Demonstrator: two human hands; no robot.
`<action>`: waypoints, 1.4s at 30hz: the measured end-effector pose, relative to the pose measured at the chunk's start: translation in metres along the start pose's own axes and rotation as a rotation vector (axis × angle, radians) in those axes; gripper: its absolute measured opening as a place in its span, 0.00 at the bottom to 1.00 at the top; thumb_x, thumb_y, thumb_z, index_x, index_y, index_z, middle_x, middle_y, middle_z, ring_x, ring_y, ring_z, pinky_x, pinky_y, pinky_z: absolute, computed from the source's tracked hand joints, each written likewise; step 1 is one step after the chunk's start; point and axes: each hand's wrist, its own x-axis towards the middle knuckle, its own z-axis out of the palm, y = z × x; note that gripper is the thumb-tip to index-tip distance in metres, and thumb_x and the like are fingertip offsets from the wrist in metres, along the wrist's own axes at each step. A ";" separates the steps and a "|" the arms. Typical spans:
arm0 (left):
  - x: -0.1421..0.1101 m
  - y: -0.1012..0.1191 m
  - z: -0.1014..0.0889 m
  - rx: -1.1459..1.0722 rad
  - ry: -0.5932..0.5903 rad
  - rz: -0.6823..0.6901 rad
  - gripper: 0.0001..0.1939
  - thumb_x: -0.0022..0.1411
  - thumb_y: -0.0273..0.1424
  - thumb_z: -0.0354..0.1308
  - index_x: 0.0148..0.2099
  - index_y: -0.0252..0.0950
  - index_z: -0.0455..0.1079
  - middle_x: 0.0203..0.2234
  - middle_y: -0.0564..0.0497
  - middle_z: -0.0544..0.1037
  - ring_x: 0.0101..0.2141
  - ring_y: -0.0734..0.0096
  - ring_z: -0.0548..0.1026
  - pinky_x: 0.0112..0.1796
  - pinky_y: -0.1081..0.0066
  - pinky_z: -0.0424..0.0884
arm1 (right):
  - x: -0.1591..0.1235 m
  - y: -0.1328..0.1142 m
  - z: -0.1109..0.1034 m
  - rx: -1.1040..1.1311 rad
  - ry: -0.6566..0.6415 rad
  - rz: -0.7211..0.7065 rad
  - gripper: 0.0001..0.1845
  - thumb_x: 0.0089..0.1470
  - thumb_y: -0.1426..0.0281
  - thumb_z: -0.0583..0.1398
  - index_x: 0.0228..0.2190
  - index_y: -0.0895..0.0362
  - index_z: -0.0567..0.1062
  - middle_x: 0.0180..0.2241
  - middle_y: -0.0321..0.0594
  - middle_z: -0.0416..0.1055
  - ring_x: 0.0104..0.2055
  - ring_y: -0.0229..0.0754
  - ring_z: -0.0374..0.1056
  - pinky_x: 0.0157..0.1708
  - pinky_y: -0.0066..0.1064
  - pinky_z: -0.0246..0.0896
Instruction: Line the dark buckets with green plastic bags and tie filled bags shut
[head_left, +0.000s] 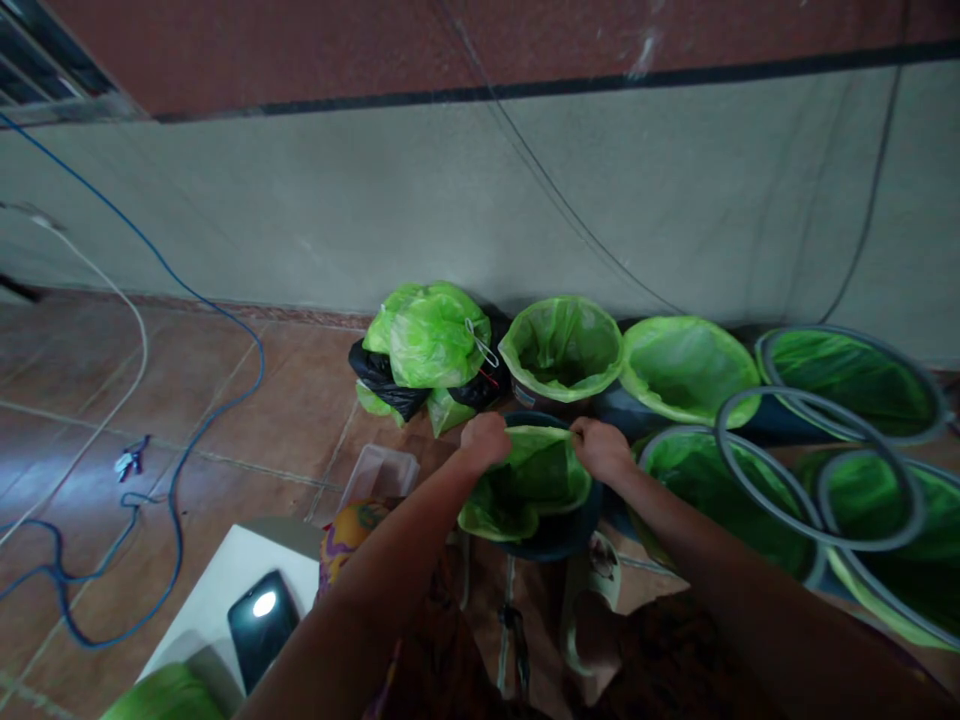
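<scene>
A green plastic bag (551, 460) sits partly inside a dark blue bin (566, 535) in front of me. My left hand (486, 440) is closed on the bag's far left edge. At the far right edge, my right hand (602, 450) pinches the same bag. Its mouth is spread between the two hands, and its near left edge hangs close to the bin's rim. Just behind stands a bin lined with a green bag (562, 345), the bag's edge folded over the rim.
More green-lined bins (690, 365) stand to the right, with a loose grey ring (724, 440) lying over them. Filled bags (435, 335) are heaped by the wall. At left are a phone (262, 625) on a white surface, a clear tray (381, 472), keys (132, 458) and a blue cable (176, 490).
</scene>
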 end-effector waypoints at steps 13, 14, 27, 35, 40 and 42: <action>0.012 -0.004 0.006 -0.496 0.018 0.166 0.15 0.60 0.37 0.55 0.32 0.32 0.78 0.22 0.54 0.74 0.28 0.72 0.72 0.31 0.74 0.67 | 0.002 0.003 0.010 0.511 0.016 -0.010 0.16 0.55 0.62 0.56 0.30 0.58 0.80 0.28 0.41 0.78 0.30 0.41 0.71 0.31 0.29 0.61; 0.013 -0.008 0.007 -0.570 0.010 0.143 0.16 0.60 0.37 0.55 0.30 0.32 0.77 0.20 0.55 0.72 0.26 0.74 0.70 0.29 0.75 0.65 | -0.001 0.005 0.007 0.518 -0.018 -0.023 0.16 0.54 0.61 0.57 0.29 0.58 0.80 0.27 0.42 0.78 0.30 0.41 0.71 0.30 0.29 0.61; 0.009 -0.027 0.017 -0.465 0.147 0.079 0.15 0.64 0.33 0.52 0.31 0.32 0.77 0.24 0.50 0.76 0.29 0.71 0.72 0.34 0.72 0.66 | -0.020 0.030 -0.004 0.242 -0.127 0.134 0.13 0.56 0.69 0.55 0.31 0.60 0.79 0.33 0.48 0.78 0.37 0.46 0.73 0.36 0.32 0.62; 0.016 -0.017 0.017 -0.301 0.157 -0.128 0.18 0.68 0.35 0.48 0.45 0.35 0.79 0.40 0.42 0.82 0.43 0.63 0.79 0.42 0.70 0.70 | -0.014 0.004 0.029 0.174 0.220 0.267 0.23 0.61 0.63 0.54 0.54 0.62 0.71 0.49 0.54 0.75 0.51 0.52 0.72 0.48 0.35 0.62; 0.017 -0.017 0.014 -0.315 0.192 -0.189 0.18 0.68 0.35 0.48 0.46 0.38 0.79 0.43 0.42 0.83 0.45 0.62 0.80 0.43 0.70 0.71 | -0.043 0.012 0.062 0.233 0.361 0.384 0.36 0.55 0.61 0.61 0.58 0.70 0.64 0.52 0.62 0.72 0.55 0.57 0.68 0.52 0.38 0.62; 0.017 -0.016 0.014 -0.328 0.208 -0.196 0.18 0.68 0.36 0.48 0.47 0.38 0.79 0.43 0.42 0.83 0.45 0.62 0.80 0.43 0.70 0.71 | -0.055 0.015 0.073 0.222 0.348 0.399 0.30 0.55 0.67 0.59 0.56 0.70 0.67 0.50 0.61 0.73 0.54 0.55 0.69 0.51 0.36 0.62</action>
